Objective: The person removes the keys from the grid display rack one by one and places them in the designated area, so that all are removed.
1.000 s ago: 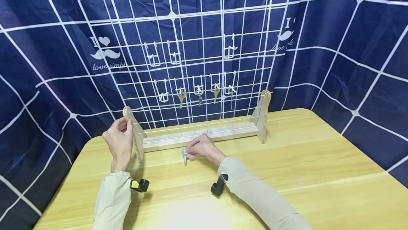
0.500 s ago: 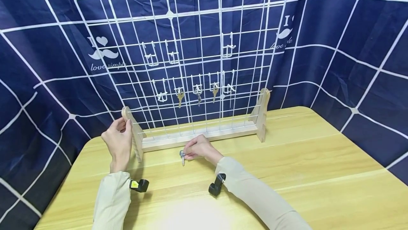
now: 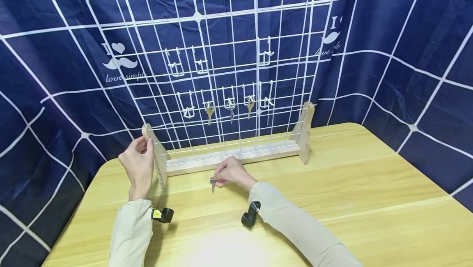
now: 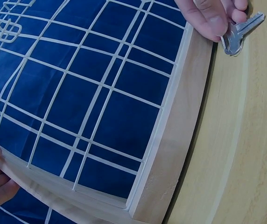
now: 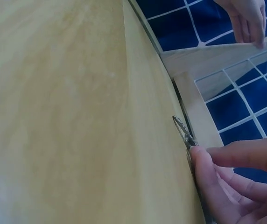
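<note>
My right hand (image 3: 231, 171) pinches a silver key (image 3: 212, 182) between thumb and fingers, low in front of the rack's wooden base bar (image 3: 196, 168). The key's blade points away from the fingertips; in the left wrist view the same key (image 4: 238, 33) shows its head and toothed blade. With my left hand (image 3: 137, 162) I grip the top of the rack's left wooden upright (image 3: 157, 152). In the right wrist view that left hand (image 5: 246, 18) holds the upright's tip. Above the base stands a white wire grid (image 3: 236, 45).
White hooks hang on the grid in two rows, such as an upper-left hook (image 3: 175, 69). Two brass keys, one a left brass key (image 3: 210, 115), and a dark key (image 3: 232, 113) hang from lower hooks. A blue curtain (image 3: 369, 33) surrounds the wooden table (image 3: 351, 176).
The key in my right hand has shifted slightly down and left and turned, now looking darker. My left hand stays on the upright. The head view has moved a little.
</note>
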Motion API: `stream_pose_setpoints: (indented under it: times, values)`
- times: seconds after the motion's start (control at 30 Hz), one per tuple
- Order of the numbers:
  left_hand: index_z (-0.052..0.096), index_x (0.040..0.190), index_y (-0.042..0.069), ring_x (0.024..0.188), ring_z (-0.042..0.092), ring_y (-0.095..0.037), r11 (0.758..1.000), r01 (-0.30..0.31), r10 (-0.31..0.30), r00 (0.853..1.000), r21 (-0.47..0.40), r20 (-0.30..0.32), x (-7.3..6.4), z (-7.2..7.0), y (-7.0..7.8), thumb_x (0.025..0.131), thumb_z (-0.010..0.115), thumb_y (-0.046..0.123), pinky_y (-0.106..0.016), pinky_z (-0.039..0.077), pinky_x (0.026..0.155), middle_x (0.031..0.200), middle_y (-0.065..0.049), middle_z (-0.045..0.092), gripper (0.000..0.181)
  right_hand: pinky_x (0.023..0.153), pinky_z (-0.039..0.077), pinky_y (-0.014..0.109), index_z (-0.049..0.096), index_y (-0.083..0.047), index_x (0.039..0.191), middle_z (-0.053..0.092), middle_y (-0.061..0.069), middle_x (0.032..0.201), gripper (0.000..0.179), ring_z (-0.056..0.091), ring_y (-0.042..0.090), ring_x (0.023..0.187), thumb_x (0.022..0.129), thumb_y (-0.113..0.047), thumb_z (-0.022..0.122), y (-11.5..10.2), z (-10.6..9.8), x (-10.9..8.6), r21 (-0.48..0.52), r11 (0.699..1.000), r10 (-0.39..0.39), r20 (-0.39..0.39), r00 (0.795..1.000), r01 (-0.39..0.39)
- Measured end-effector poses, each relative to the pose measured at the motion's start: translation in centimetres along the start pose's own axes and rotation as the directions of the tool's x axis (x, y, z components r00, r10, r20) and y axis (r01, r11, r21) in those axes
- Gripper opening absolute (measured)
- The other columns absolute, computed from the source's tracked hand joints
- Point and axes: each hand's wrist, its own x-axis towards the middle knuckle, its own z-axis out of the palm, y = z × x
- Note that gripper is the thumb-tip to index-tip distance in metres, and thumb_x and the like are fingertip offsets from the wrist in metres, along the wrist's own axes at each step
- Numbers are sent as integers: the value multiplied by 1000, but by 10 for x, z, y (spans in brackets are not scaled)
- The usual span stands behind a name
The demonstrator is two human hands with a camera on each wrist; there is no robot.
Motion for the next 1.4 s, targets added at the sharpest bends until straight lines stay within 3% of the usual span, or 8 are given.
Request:
stream_pose_setpoints:
  times: [0.23,0.57,1.17,1.4]
  values:
    - [69,97,-13,67,44,26,1000,3,-3,1000,-2,0,-1,1,-1,85,68,3,0,38,62,87,-25,71,20,55,55,27,66,6,79,68,16,67,9,62,13,48,74,10,73,-3,2,-2,-69,998,-10,-35,999,7]
    - [69,97,-14,66,45,27,1000,7,-7,1000,-4,2,-1,1,-1,85,67,3,1,37,62,87,-26,70,20,55,55,27,65,5,79,66,17,65,10,61,14,47,74,10,70,-5,4,-6,-99,995,10,-19,1000,-12]
    - [69,97,-12,66,44,26,1000,10,-10,1000,8,2,-1,2,1,85,68,3,0,37,62,88,-24,71,20,57,56,28,63,10,86,66,19,68,8,63,15,49,78,12,65,-1,2,-6,-55,998,0,36,999,2]
    - [69,97,-13,66,45,27,1000,8,-8,1000,9,-5,0,1,0,85,68,3,1,36,62,87,-25,71,20,56,56,29,65,9,89,66,17,70,11,63,17,51,78,11,64,-8,0,-7,-77,997,-31,-31,999,28]
